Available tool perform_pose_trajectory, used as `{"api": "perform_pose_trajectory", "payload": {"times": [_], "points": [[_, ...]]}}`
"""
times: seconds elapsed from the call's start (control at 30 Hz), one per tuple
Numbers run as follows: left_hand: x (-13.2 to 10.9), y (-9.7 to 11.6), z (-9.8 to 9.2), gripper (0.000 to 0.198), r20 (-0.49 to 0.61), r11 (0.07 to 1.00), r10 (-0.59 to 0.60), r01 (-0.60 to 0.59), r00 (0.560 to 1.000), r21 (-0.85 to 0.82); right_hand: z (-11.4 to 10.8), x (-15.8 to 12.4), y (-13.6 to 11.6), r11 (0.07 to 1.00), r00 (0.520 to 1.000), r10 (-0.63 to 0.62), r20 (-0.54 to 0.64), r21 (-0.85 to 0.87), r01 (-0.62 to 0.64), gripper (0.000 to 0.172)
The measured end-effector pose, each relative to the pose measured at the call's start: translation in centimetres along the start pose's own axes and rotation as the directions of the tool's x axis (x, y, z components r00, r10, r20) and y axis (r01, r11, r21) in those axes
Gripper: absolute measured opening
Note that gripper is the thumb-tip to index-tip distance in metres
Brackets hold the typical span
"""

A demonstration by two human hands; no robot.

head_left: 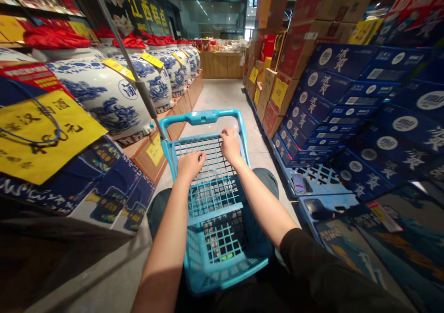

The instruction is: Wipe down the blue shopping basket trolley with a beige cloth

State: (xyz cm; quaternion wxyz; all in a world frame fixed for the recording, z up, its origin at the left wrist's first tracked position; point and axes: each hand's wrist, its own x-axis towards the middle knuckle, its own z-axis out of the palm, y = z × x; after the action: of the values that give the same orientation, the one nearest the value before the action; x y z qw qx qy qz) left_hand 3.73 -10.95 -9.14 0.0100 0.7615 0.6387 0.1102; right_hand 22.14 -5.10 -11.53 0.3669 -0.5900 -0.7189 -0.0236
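A turquoise plastic shopping basket with lattice walls stands in front of me between my knees. Its turquoise handle frame and a long grey pole rise at the far end. My left hand is over the lattice on the left, its fingers curled and the thumb close to the index finger. Farther forward, at the basket's far upper edge, my right hand has bent, closed fingers. Whatever either hand may hold is hidden or too small to make out.
Large blue-and-white jars with red cloth tops line the left side. Nearer is a yellow handwritten sign on blue boxes. Stacked blue cartons and a blue pallet bound the right. A tiled aisle leads to a wooden counter.
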Motion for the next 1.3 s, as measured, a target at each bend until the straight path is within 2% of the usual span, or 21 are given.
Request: {"api": "perform_pose_trajectory", "payload": {"times": [0.1, 0.23, 0.3, 0.47, 0.53, 0.63, 0.7, 0.77, 0.93, 1.0, 1.13, 1.2, 1.3], "points": [[0.1, -0.1, 0.1, 0.043, -0.015, 1.0, 0.009, -0.009, 1.0, -0.006, -0.1, 0.2, -0.5, 0.999, 0.996, -0.05, 0.077, 0.0, 0.05, 0.046], [0.0, -0.1, 0.1, 0.042, -0.019, 1.0, 0.012, -0.012, 1.0, 0.003, -1.2, 0.6, 0.2, 0.996, 0.996, 0.088, 0.021, 0.01, -0.088, 0.043], [0.0, -0.2, 0.1, 0.041, -0.021, 1.0, 0.009, -0.009, 1.0, 0.007, -1.4, 0.5, 0.1, 0.995, 0.994, 0.104, 0.014, -0.005, -0.104, 0.043], [0.1, -0.2, 0.2, 0.039, -0.03, 1.0, 0.019, -0.018, 0.999, 0.004, -0.2, -0.2, -2.0, 0.997, 0.991, -0.06, 0.121, -0.034, 0.064, 0.045], [0.0, -0.2, 0.2, 0.04, -0.029, 1.0, 0.018, -0.018, 0.999, 0.006, -0.1, -0.1, -1.8, 0.998, 0.994, -0.06, 0.086, -0.011, 0.061, 0.045], [0.0, -0.2, 0.2, 0.04, -0.027, 1.0, 0.019, -0.02, 0.999, -0.008, -0.5, 0.3, -0.5, 0.998, 0.999, 0.035, -0.015, 0.049, -0.034, 0.044], [-0.1, -0.1, 0.2, 0.039, -0.022, 1.0, 0.02, -0.02, 1.0, -0.018, -0.6, 0.3, 0.1, 0.994, 0.997, 0.077, -0.028, 0.077, -0.074, 0.042], [-0.1, -0.1, 0.2, 0.038, -0.023, 1.0, 0.02, -0.02, 1.0, -0.019, -0.3, 0.1, -0.3, 0.996, 0.999, 0.039, 0.003, 0.08, -0.039, 0.044], [0.0, -0.1, 0.4, 0.038, -0.032, 1.0, 0.023, -0.023, 0.999, -0.013, 0.6, -0.4, -1.4, 0.986, 0.987, -0.144, 0.066, 0.095, 0.138, 0.049], [-0.1, -0.1, 0.5, 0.039, -0.035, 1.0, 0.022, -0.023, 0.999, -0.018, 0.3, 0.0, -0.6, 0.985, 0.993, -0.112, 0.022, 0.131, 0.108, 0.045], [-0.2, -0.1, 0.7, 0.04, -0.03, 1.0, 0.016, -0.017, 0.999, -0.027, -0.2, 0.4, 1.1, 0.986, 0.996, 0.032, -0.086, 0.167, -0.017, 0.038], [-0.1, -0.1, 0.7, 0.039, -0.036, 1.0, 0.016, -0.017, 0.999, -0.024, 0.2, 0.2, 0.6, 0.99, 0.997, -0.004, -0.071, 0.139, 0.013, 0.043], [0.0, -0.1, 0.8, 0.039, -0.043, 1.0, 0.022, -0.023, 0.999, -0.013, 1.0, -0.3, -0.8, 0.988, 0.99, -0.136, 0.022, 0.079, 0.134, 0.049]]}}
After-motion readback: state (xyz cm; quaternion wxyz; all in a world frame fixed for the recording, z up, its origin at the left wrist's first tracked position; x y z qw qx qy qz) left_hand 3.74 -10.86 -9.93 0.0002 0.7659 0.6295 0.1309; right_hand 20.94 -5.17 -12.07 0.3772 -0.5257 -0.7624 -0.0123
